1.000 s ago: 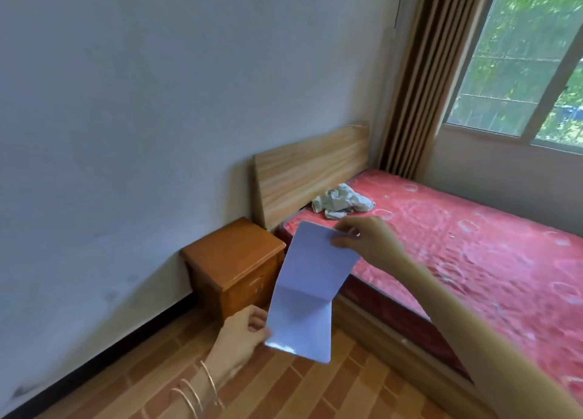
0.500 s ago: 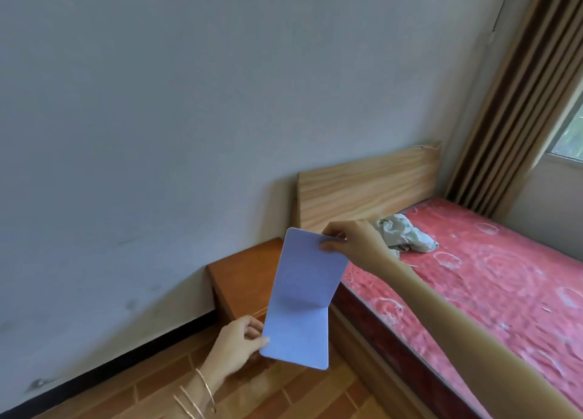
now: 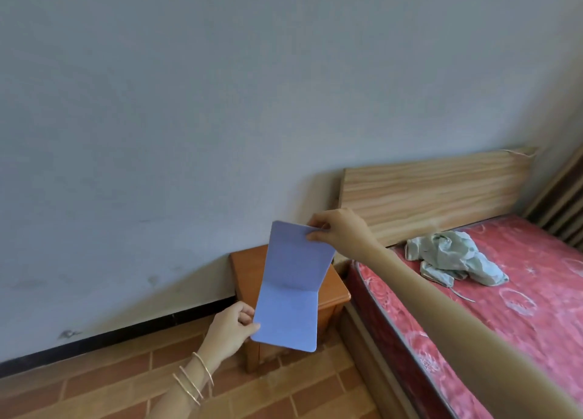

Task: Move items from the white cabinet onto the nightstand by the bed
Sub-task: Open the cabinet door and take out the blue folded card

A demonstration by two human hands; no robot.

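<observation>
Both hands pinch the card (image 3: pixel 291 287), left hand (image 3: pixel 232 328) low, right hand (image 3: pixel 337 229) high, over the nightstand (image 3: pixel 249 264).

The nightstand (image 3: pixel 249 262) is hemmed in on two sides: the wall (image 3: pixel 220 103) is met at its back, and the headboard (image 3: pixel 435 191) and bed (image 3: pixel 520 311) are set just beside its right edge. Its front and left side are faced by open floor (image 3: pixel 110 384), and open air is left above its top. Much of that top is screened by the blue folded sheet (image 3: pixel 290 289), pinched in front of it by the left hand (image 3: pixel 232 327) and right hand (image 3: pixel 339 228). A crumpled cloth (image 3: pixel 451 258) is laid on the bed, well apart from the nightstand.
</observation>
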